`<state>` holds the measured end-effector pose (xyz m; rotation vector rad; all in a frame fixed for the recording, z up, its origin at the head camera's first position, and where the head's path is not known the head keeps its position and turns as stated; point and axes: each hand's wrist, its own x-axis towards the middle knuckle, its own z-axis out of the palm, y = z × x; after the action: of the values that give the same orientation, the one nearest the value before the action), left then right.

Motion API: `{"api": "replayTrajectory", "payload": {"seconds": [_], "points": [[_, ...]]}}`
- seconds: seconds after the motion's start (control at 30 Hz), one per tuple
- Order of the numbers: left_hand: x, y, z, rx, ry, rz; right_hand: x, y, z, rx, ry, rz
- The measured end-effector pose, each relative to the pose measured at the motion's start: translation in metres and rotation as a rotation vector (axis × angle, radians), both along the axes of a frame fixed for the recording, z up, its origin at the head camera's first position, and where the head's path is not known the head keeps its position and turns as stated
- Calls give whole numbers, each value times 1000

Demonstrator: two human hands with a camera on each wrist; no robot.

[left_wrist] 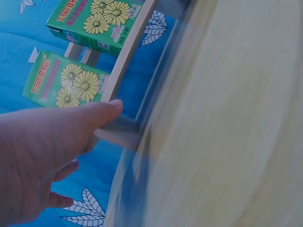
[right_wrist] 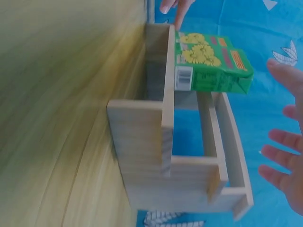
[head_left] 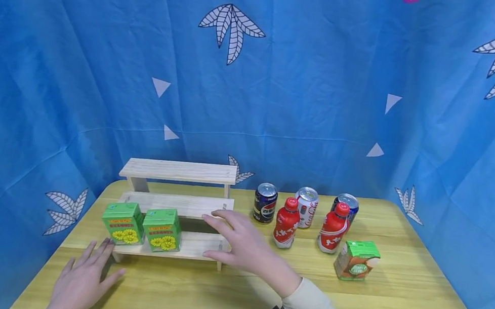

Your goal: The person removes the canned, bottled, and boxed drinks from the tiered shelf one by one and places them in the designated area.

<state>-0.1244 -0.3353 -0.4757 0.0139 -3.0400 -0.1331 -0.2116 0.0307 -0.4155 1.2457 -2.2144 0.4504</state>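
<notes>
Two green drink cartons with yellow flowers, a left one (head_left: 124, 223) and a right one (head_left: 163, 230), stand side by side on the lowest board of a three-step wooden rack (head_left: 200, 247). My left hand (head_left: 83, 278) is at the rack's front left corner, fingers extended. In the left wrist view its thumb (left_wrist: 106, 109) lies at the board's end; whether it presses there I cannot tell. My right hand (head_left: 244, 243) hovers by the rack's right end, fingers spread and holding nothing. The right wrist view shows its fingers (right_wrist: 279, 151) apart from the cartons.
Right of the rack stand a dark can (head_left: 265, 203), a white can (head_left: 306, 207) and another dark can (head_left: 346, 204). Before them are two red bottles (head_left: 287, 224) (head_left: 334, 228) and a green-topped brown carton (head_left: 356, 261). A blue curtain (head_left: 311, 80) surrounds the wooden table (head_left: 415, 296).
</notes>
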Motion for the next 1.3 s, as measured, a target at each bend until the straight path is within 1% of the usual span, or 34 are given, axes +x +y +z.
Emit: {"api": "replayTrajectory", "payload": {"seconds": [0.2, 0.33, 0.43, 0.6, 0.77, 0.97, 1.13, 1.3], "points": [[1, 1, 0, 2, -9, 13, -6, -23, -3, -29, 25, 3], [0, 1, 0, 3, -27, 24, -6, -38, -4, -40, -46, -11], [-1, 2, 0, 6, -37, 30, -4, -49, -6, -40, -93, -33], [-1, 2, 0, 13, -59, 43, -1, -66, -10, -47, -101, -95], [-1, 2, 0, 18, -65, 46, -1, -80, -13, -8, -137, -171], [-1, 3, 1, 13, -57, 46, -2, -94, -13, -6, -185, -200], [-1, 2, 1, 19, -56, 42, -2, -105, -11, 23, -215, -233], [-2, 1, 0, 23, -56, 40, -3, -116, -10, 41, -194, -252]]}}
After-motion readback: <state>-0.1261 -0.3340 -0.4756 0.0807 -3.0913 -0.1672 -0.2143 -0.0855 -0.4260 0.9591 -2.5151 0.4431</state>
